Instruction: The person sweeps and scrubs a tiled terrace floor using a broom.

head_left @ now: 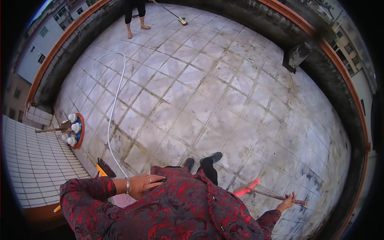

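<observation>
My right hand is wrapped round a wooden stick at the lower right, close to its cut end. At the stick's other end is a bright red part; its kind is unclear. My left hand rests against the front of my patterned jacket, fingers close together. A small black thing shows at its fingertips, mostly hidden. Beside my left forearm a brush with an orange head and dark bristles sticks up, partly behind my sleeve.
A white hose curves over the tiled floor. At left, a red-rimmed basin holds several white round items, with a wooden-handled tool beside it. Another person stands at the back with a long-handled brush. Low walls enclose the terrace.
</observation>
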The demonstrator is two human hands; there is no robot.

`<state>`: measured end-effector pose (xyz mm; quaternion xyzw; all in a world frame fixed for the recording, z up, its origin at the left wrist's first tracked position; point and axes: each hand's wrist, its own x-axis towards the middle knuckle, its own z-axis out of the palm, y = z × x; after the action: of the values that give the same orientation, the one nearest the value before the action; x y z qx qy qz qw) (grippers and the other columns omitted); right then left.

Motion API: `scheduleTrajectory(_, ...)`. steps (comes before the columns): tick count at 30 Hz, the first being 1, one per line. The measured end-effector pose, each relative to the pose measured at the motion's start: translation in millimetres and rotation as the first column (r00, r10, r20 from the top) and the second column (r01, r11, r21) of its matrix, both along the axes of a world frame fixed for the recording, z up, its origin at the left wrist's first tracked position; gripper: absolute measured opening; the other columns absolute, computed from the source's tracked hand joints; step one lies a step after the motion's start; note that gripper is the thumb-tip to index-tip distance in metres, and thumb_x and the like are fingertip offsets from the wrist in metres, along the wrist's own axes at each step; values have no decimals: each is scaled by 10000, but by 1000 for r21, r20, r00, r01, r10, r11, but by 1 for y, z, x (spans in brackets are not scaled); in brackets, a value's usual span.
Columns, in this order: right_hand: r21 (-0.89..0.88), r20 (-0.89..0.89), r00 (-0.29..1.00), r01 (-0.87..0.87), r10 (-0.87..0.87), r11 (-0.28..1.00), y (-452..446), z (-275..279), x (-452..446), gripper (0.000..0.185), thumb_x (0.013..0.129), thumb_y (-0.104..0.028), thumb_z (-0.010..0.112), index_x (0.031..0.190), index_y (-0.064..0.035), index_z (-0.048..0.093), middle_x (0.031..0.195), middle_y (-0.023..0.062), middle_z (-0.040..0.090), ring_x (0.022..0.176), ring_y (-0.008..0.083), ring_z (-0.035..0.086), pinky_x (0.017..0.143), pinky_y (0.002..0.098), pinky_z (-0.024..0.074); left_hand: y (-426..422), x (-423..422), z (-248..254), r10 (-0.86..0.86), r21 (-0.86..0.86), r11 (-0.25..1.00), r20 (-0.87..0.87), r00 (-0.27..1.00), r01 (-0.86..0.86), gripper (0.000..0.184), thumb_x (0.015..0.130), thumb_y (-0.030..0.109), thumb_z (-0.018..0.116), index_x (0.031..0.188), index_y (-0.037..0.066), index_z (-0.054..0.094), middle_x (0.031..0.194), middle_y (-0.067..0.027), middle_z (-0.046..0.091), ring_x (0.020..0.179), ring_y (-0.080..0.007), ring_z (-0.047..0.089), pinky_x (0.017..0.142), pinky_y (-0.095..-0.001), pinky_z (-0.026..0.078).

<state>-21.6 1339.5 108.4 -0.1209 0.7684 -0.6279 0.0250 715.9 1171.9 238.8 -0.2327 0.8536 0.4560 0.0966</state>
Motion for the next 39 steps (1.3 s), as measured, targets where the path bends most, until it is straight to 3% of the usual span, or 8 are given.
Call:
scheduleTrajectory(2, -6, 27, 1000, 0, 0, 1000, 2, -3, -6, 300, 802, -2, 508, 1084, -22, 609, 809, 53, 551, 621, 145, 530, 612, 275, 455, 1, 5, -16, -10, 14, 1000, -15, 1000, 10, 1139, 560, 280, 791, 1448, 158, 89, 1441, -222, 210, 1283, -389, 335, 954, -461, 372)
scheduleTrajectory(7, 11, 29, 999, -21, 21, 1000, 10, -6, -10, 306, 806, -17, 505, 1099, -6, 593, 848, 62, 573, 634, 152, 535, 617, 283, 452, -5, -2, 2, -2, 51, 999, -9, 1000, 2, 1144, 543, 246, 786, 1448, 160, 91, 1431, -225, 222, 1282, -374, 345, 966, -457, 373)
scheduleTrajectory(12, 76, -13, 1000, 20, -19, 997, 10, 10, 3, 305, 827, -68, 506, 1114, -12, 593, 854, 79, 585, 683, 163, 547, 656, 305, 450, -7, -4, 7, -77, -146, 988, -122, 990, 59, 1171, 511, 289, 808, 1442, 166, 110, 1417, -223, 248, 1265, -371, 362, 962, -451, 383)
scheduleTrajectory(15, 96, 11, 999, 41, -43, 995, 10, 20, 12, 308, 833, -93, 514, 1119, -15, 595, 858, 95, 590, 708, 176, 556, 684, 317, 451, -5, -6, 10, -44, -155, 988, -153, 987, 20, 1193, 488, 297, 816, 1440, 168, 109, 1407, -224, 263, 1255, -370, 372, 951, -445, 396)
scheduleTrajectory(19, 96, 5, 999, 45, -46, 994, 15, 19, 9, 305, 830, -101, 524, 1112, -17, 601, 847, 94, 590, 710, 178, 559, 681, 322, 453, -6, -9, 15, -60, -132, 990, -102, 993, 46, 1201, 473, 286, 821, 1434, 165, 111, 1396, -233, 275, 1232, -380, 388, 937, -434, 418)
scheduleTrajectory(31, 64, -33, 999, 17, -15, 998, 14, 15, 8, 315, 815, -75, 515, 1114, -15, 596, 877, 98, 591, 671, 173, 553, 662, 312, 456, -4, -8, 14, -2, -69, 998, -180, 984, -11, 1224, 433, 318, 837, 1429, 195, 135, 1400, -231, 269, 1248, -387, 370, 943, -458, 397)
scheduleTrajectory(35, 50, -12, 1000, 29, -29, 998, 12, 16, 11, 316, 815, -73, 513, 1115, -16, 596, 865, 96, 592, 672, 171, 551, 658, 302, 455, -6, -8, 16, -22, -46, 999, -183, 983, 13, 1221, 505, 262, 806, 1459, 191, 47, 1438, -239, 214, 1264, -404, 347, 981, -468, 365)
scheduleTrajectory(39, 76, -13, 998, 59, -59, 995, 10, 22, 15, 313, 812, -64, 516, 1108, -24, 608, 840, 90, 594, 668, 171, 550, 655, 299, 457, -4, -8, 12, -17, -74, 997, -218, 976, 1, 1228, 449, 331, 833, 1436, 184, 119, 1413, -225, 247, 1253, -391, 359, 958, -464, 385)
